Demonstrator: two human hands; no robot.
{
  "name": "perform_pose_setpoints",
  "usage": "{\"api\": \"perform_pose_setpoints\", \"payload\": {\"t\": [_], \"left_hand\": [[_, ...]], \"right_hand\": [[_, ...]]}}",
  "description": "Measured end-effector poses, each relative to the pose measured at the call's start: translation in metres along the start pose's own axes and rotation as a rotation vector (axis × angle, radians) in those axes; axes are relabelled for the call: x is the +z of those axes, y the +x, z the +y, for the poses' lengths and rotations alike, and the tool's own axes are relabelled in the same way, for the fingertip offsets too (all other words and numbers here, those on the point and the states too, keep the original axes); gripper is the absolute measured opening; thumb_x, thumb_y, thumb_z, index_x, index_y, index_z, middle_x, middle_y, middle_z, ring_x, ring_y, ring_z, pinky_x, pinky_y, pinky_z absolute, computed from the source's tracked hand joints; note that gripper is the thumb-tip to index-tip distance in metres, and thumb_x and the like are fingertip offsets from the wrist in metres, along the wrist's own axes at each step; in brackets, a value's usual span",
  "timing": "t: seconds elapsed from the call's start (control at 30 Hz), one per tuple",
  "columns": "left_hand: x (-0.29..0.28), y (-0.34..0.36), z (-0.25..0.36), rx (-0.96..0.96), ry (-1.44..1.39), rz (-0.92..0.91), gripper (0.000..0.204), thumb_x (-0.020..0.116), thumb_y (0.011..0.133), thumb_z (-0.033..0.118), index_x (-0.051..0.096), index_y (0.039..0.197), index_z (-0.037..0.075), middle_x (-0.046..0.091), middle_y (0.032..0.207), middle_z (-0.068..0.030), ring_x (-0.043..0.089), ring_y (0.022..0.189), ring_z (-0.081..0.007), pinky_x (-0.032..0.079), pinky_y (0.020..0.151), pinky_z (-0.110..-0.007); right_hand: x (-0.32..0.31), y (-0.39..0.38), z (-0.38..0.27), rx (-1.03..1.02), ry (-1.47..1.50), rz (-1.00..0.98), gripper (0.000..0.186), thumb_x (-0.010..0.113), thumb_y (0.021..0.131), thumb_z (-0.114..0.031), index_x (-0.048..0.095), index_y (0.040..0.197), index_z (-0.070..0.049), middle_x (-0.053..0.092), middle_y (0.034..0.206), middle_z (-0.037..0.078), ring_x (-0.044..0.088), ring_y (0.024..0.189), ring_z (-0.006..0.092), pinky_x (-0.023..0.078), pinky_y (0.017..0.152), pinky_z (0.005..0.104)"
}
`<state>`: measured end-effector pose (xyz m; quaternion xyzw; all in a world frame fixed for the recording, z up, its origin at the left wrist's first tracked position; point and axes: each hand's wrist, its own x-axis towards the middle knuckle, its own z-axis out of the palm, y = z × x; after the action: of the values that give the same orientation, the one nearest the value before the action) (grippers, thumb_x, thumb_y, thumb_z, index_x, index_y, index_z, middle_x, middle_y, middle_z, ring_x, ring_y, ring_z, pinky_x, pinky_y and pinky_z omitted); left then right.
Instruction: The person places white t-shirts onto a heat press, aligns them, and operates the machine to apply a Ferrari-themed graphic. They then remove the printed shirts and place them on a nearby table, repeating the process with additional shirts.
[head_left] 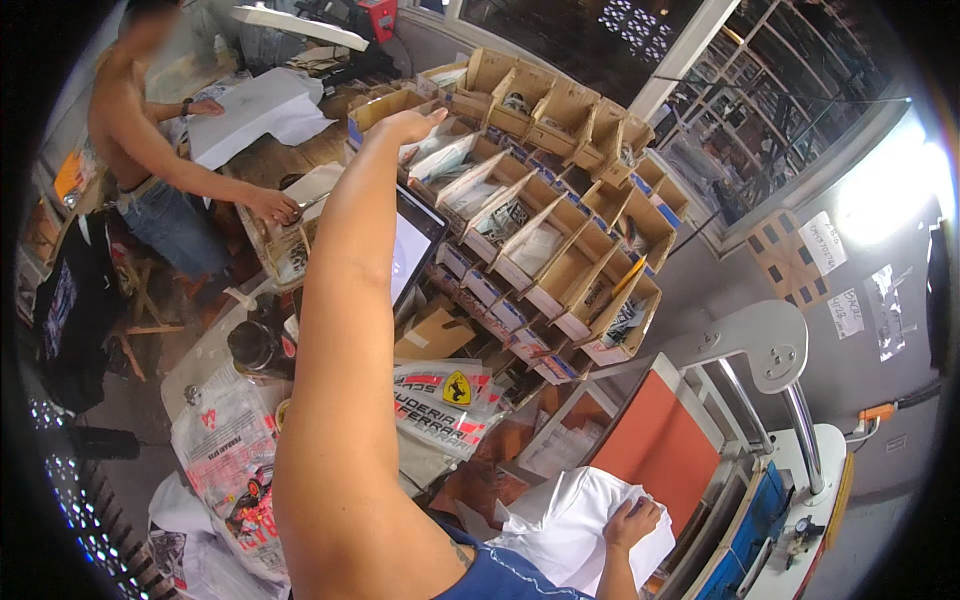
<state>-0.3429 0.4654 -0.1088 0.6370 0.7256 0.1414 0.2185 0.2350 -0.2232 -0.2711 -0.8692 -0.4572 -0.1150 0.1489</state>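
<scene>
My left hand point(415, 126) is raised at the upper rim of a cardboard bin rack point(530, 245), over compartments holding flat printed pieces; its fingertips are partly hidden, so I cannot tell whether it holds anything. My left arm crosses the middle of the view, partly covering a tablet point(413, 250) with a lit screen. My right hand point(632, 520) grips a white fabric point(565, 525) at the lower right, beside the red-orange platen point(670, 430) of a press machine point(760, 345). Printed transfer sheets point(450, 405) lie below the rack.
Another person point(135, 150) stands at a table at upper left, one hand point(205, 107) on a white sheet point(250, 115), the other point(272, 206) near a small tray. A dark bottle point(255, 345) and printed bags point(225, 440) are at lower left. A window point(820, 100) is behind the rack.
</scene>
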Motion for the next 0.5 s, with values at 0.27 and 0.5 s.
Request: {"api": "perform_pose_setpoints", "payload": {"t": [0.27, 0.5], "left_hand": [[-0.016, 0.002, 0.02, -0.005, -0.014, -0.21, 0.112, 0.024, 0.094, 0.092, 0.043, 0.16, 0.003, 0.039, 0.166, -0.0247, 0.04, 0.153, -0.0411, 0.035, 0.122, -0.053], [-0.039, -0.027, 0.014, -0.016, -0.18, -0.268, 0.118, 0.031, 0.087, 0.098, 0.052, 0.154, 0.003, 0.051, 0.156, -0.0267, 0.055, 0.138, -0.0421, 0.042, 0.109, -0.066]], "right_hand": [[0.003, -0.001, 0.004, -0.003, 0.025, -0.006, 0.035, 0.069, 0.086, -0.019, 0.062, 0.114, 0.001, 0.06, 0.118, 0.022, 0.053, 0.116, 0.0439, 0.041, 0.1, 0.0561], [0.001, -0.001, -0.001, 0.002, 0.008, 0.031, 0.035, 0.07, 0.086, -0.019, 0.064, 0.114, 0.001, 0.06, 0.119, 0.023, 0.054, 0.116, 0.0438, 0.041, 0.101, 0.0559]]}}
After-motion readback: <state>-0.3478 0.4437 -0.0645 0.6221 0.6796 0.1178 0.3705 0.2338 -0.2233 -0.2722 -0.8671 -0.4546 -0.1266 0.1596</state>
